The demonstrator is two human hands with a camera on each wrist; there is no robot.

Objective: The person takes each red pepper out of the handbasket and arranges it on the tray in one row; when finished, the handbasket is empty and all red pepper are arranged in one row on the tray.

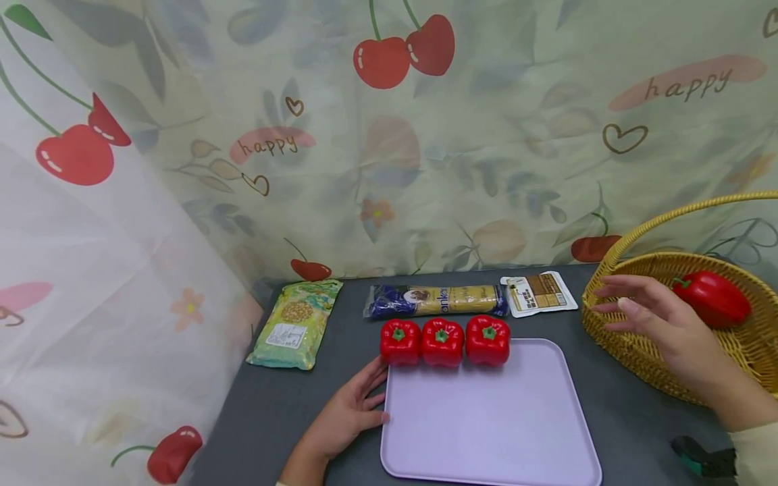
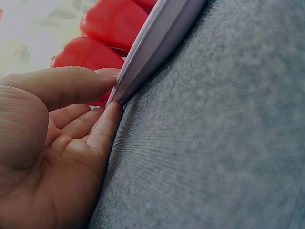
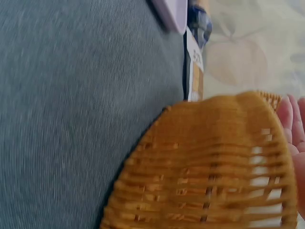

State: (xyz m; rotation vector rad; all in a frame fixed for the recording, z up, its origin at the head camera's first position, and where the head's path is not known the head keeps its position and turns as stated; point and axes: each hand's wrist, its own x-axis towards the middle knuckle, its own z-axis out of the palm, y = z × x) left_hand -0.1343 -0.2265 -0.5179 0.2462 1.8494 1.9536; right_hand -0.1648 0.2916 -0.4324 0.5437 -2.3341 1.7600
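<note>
My left hand (image 1: pixel 349 412) rests against the left rim of a pale lilac tray (image 1: pixel 486 418), with thumb and fingertips touching its edge. The left wrist view shows the thumb (image 2: pixel 90 83) on that rim, close to the peppers. Three red bell peppers (image 1: pixel 442 343) with green stems line the tray's far edge. My right hand (image 1: pixel 675 331) hovers over the near left side of a wicker basket (image 1: pixel 638 351), fingers extended and holding nothing. Another red bell pepper (image 1: pixel 714 299) lies inside the basket. In the right wrist view the basket (image 3: pixel 205 162) covers most of the hand.
Behind the peppers lies a blue and yellow packet of noodles (image 1: pixel 437 301), with a white and brown pouch (image 1: pixel 539 294) beside it. A green and yellow bag (image 1: pixel 296 324) lies at the left. The basket's tall handle (image 1: pixel 675 216) arches up. A dark strap (image 1: pixel 705 459) is near my right sleeve.
</note>
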